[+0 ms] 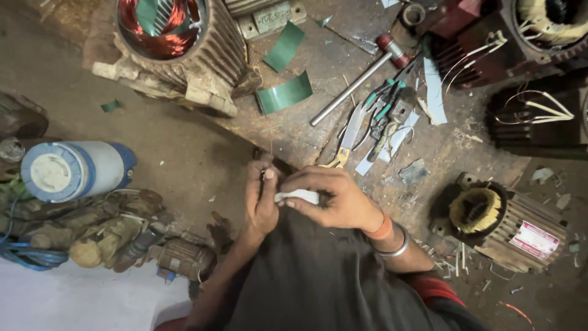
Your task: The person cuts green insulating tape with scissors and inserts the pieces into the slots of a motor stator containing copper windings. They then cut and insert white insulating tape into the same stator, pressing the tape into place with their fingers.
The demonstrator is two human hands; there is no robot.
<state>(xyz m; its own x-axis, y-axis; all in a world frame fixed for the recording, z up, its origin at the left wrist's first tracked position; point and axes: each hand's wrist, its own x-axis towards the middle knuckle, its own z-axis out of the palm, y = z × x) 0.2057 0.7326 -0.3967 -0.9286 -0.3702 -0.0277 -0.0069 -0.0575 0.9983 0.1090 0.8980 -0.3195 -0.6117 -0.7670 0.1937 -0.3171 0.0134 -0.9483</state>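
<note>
Pinching white sleeve (298, 196) lying crosswise, right hand (334, 199), left hand (261, 199)

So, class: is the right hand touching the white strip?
Touching. The head view shows the right hand pinching the white strip between its fingertips.

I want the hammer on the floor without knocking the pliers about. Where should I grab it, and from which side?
Probably take the hammer by the bare lower end of its metal handle, coming from the lower left. It lies flat and slanted, its red head up right beside the motor, and the scissors and pliers crowd the side just below the handle.
</note>
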